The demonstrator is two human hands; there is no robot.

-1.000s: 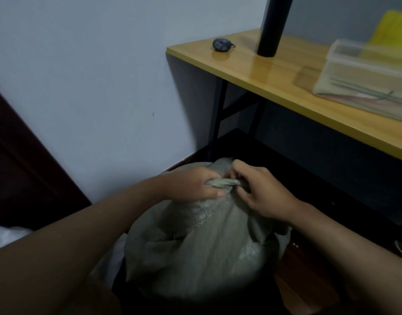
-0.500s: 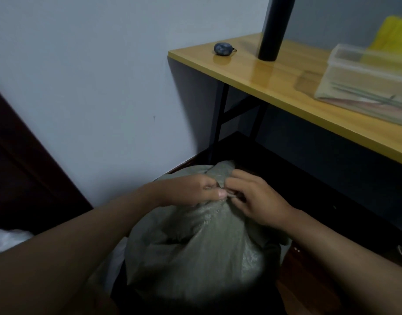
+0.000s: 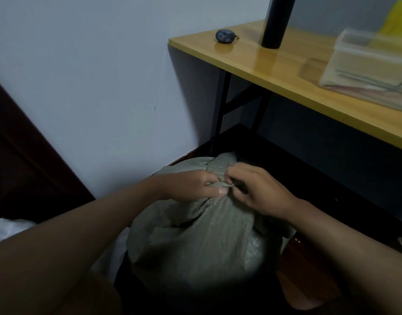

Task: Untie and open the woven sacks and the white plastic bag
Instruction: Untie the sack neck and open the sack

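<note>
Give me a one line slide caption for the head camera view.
Both hands, left hand and right hand, pinch the knotted neck of a grey woven sack beside a wooden table.

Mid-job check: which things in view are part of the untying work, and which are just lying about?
In the job:
- woven sack, its tied neck pinched by both hands
- left hand
- right hand

Lying about:
- wooden table
- small blue object
- black cylinder
- clear plastic box
- something white, lower left

The grey-green woven sack's (image 3: 195,237) knot hides under curled fingers; its base sinks into shadow (the black cylinder (image 3: 275,21) runs off the top edge).
</note>
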